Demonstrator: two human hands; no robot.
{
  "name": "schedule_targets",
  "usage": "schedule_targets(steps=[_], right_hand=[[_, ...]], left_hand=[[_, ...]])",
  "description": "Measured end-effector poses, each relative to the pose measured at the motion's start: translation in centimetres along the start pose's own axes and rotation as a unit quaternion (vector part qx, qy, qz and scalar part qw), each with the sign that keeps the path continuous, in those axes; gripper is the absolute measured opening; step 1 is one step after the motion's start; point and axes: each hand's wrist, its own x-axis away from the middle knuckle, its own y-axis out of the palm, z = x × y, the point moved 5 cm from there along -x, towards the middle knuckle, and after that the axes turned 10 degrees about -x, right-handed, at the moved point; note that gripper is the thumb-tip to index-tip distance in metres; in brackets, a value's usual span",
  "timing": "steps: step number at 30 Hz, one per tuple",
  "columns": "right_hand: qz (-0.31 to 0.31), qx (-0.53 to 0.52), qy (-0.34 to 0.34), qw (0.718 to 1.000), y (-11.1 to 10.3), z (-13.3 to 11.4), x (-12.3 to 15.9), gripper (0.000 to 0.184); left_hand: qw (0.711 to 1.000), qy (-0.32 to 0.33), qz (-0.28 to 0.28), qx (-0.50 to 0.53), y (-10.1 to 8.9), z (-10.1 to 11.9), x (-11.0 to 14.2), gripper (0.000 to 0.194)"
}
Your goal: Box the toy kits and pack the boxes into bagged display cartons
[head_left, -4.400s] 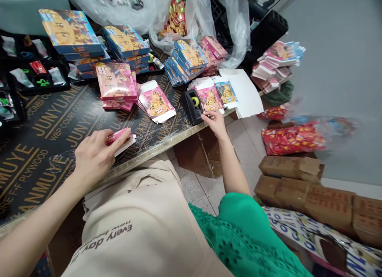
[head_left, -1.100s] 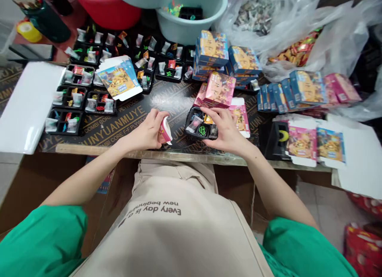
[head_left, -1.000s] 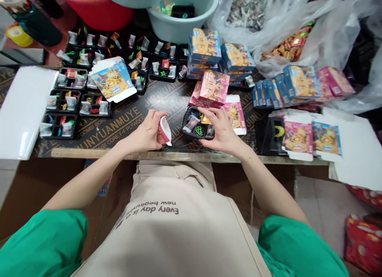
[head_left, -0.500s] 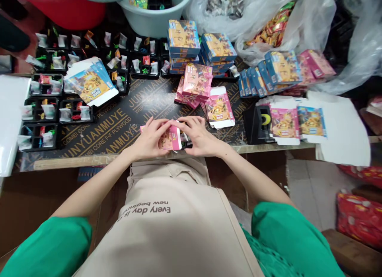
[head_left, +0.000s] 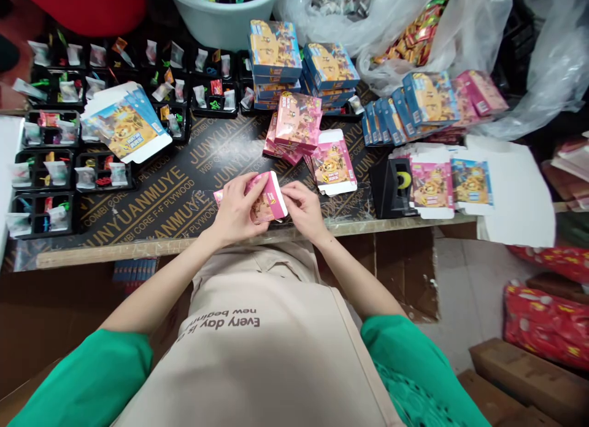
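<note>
My left hand point(head_left: 240, 209) is wrapped round a small pink printed cardboard box point(head_left: 269, 201), thumb across its face. The box is held slightly tilted near the table's front edge. At its right end, where a white flap edge shows, the closed fingers of my right hand point(head_left: 304, 207) pinch the box end; the fingertips are partly hidden. Just behind stand a stack of pink boxes point(head_left: 298, 121) and a few flat pink cartons point(head_left: 334, 163).
Black trays with small packets point(head_left: 48, 169) line the left, beside flat blue cartons point(head_left: 133, 129). Blue boxes point(head_left: 276, 50) are stacked at the back. To the right are a tape dispenser point(head_left: 391, 188), more cartons point(head_left: 431, 184) and plastic bags of packets point(head_left: 421, 37).
The black tray seen at the box's open right end no longer shows. My right hand has moved from spanning that end to pinching it, and the box has been tilted.
</note>
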Motion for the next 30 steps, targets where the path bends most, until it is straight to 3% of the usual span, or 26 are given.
schedule_targets(steps=[2,4,6,8,11,16,20,23,25,28,30], right_hand=[[0.047,-0.055,0.03,0.997,-0.4,-0.1,-0.4,0.046],[0.077,-0.138,0.091,0.983,-0.5,0.2,-1.0,0.055],[0.068,-0.219,0.144,0.963,0.1,0.3,-1.5,0.057],[0.077,-0.278,0.158,0.944,0.4,0.2,-1.9,0.047],[0.123,-0.306,0.15,0.932,0.5,0.2,-2.1,0.032],[0.137,-0.26,0.157,0.943,0.4,0.8,-1.7,0.03],[0.136,-0.337,0.169,0.916,-0.2,0.9,-1.0,0.03],[0.139,-0.373,0.195,0.897,0.1,1.2,-0.3,0.031],[0.155,-0.358,0.182,0.902,0.4,1.3,0.0,0.029],[0.182,-0.342,0.151,0.91,0.9,1.6,0.1,0.011],[0.17,-0.342,0.137,0.914,0.9,1.9,0.1,0.009]], left_hand=[[0.995,-0.002,0.01,0.097,-0.1,0.1,-0.4,0.093],[0.967,-0.019,-0.003,0.255,0.4,0.0,-0.7,0.088],[0.903,-0.076,-0.032,0.421,1.6,-0.4,-0.8,0.077],[0.833,-0.156,-0.042,0.529,3.0,-0.8,-0.5,0.064],[0.772,-0.252,-0.018,0.583,4.2,-1.2,0.3,0.051],[0.681,-0.363,0.003,0.636,4.1,-0.8,1.1,0.041],[0.648,-0.426,0.036,0.631,3.1,-1.0,0.5,0.025],[0.65,-0.434,0.032,0.623,2.9,-1.2,-0.1,0.024],[0.682,-0.408,0.057,0.605,2.6,-1.4,-0.4,0.027],[0.789,-0.297,0.131,0.521,0.9,-1.7,-0.5,0.013],[0.863,-0.203,0.144,0.44,-0.4,-1.3,-0.5,0.004]])
